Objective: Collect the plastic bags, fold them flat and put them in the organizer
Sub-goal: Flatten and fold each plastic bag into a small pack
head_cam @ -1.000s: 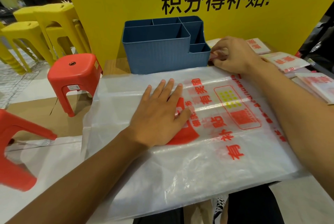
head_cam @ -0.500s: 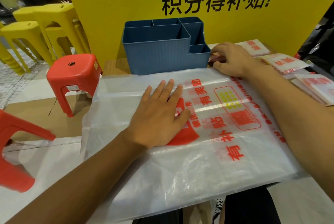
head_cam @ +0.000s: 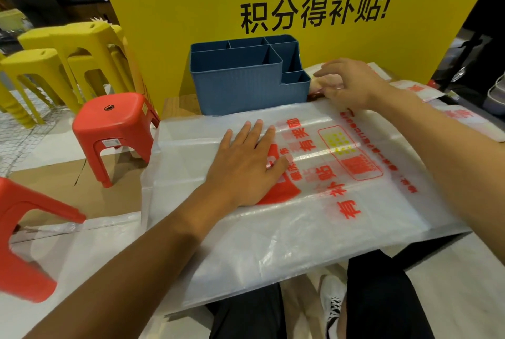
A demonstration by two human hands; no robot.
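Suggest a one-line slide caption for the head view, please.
Left hand presses a printed plastic bag flat while the right hand reaches beside the blue organizer.

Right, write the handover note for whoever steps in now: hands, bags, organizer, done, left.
Left hand: flat, fingers straight, pressing the big plastic bag spread on the table.
Right hand: at the bag's far edge beside the blue organizer, fingers curled on something there; what it grips is unclear.
Folded bags lie to the right.
Done: some bags folded.
Left: fold this bag; no bags visible in the organizer's compartments, so load them.
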